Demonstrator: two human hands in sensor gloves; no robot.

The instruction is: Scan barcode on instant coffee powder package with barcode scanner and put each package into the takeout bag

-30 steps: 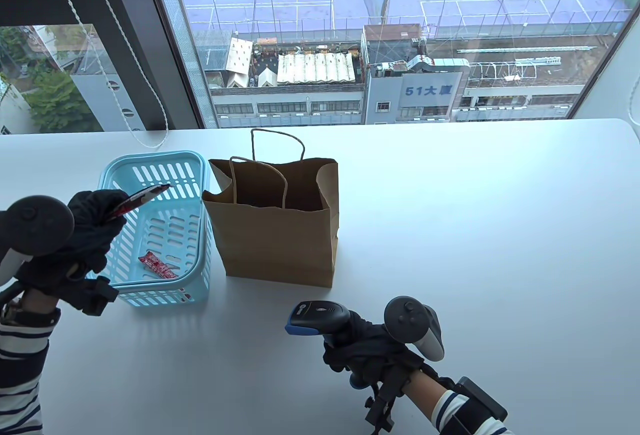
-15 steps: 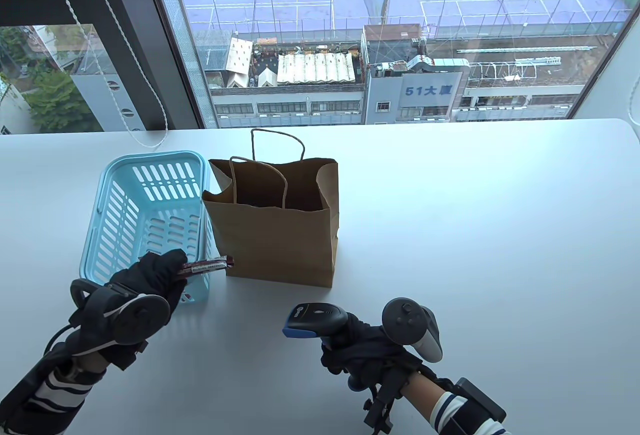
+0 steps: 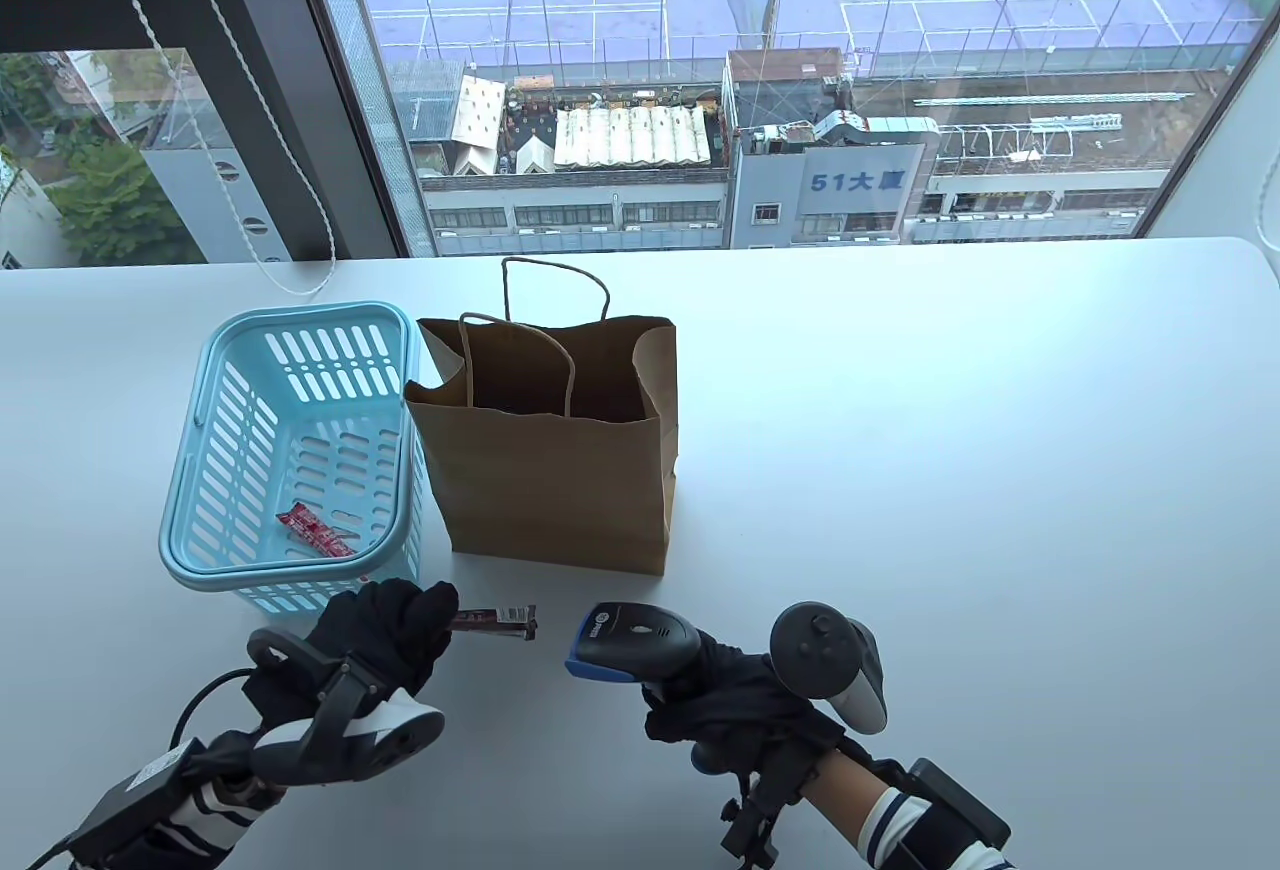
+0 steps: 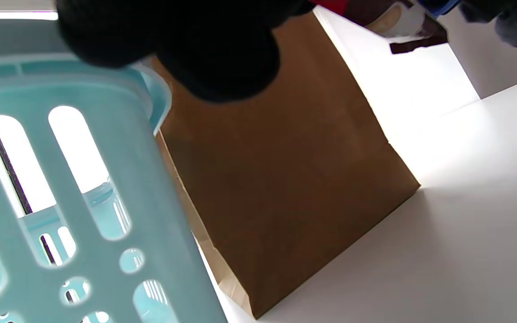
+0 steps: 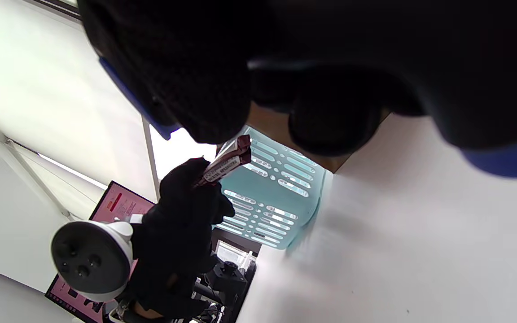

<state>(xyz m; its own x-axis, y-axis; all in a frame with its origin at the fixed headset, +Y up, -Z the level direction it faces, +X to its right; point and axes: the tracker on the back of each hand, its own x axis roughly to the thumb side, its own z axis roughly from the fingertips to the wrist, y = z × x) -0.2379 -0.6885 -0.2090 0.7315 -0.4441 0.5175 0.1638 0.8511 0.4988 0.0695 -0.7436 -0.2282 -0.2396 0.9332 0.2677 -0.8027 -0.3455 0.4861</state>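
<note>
My left hand (image 3: 400,625) pinches a dark red coffee stick packet (image 3: 497,621) in front of the basket, its free end pointing right toward the scanner. The packet (image 5: 225,162) also shows in the right wrist view, held up by the left glove (image 5: 182,211). My right hand (image 3: 730,700) grips the handle of a black barcode scanner (image 3: 628,640) with a blue nose, which faces left at the packet a short gap away. The brown paper takeout bag (image 3: 550,440) stands open behind both hands. Another red packet (image 3: 315,530) lies in the light blue basket (image 3: 215,470).
The basket (image 4: 61,179) stands against the left side of the bag (image 4: 285,179). A window with a blind cord runs along the table's far edge. White tabletop (image 3: 950,470) stretches to the right of the bag.
My left hand carried the packet from over the basket down and right to just left of the scanner's nose. The right hand with the scanner barely shifted.
</note>
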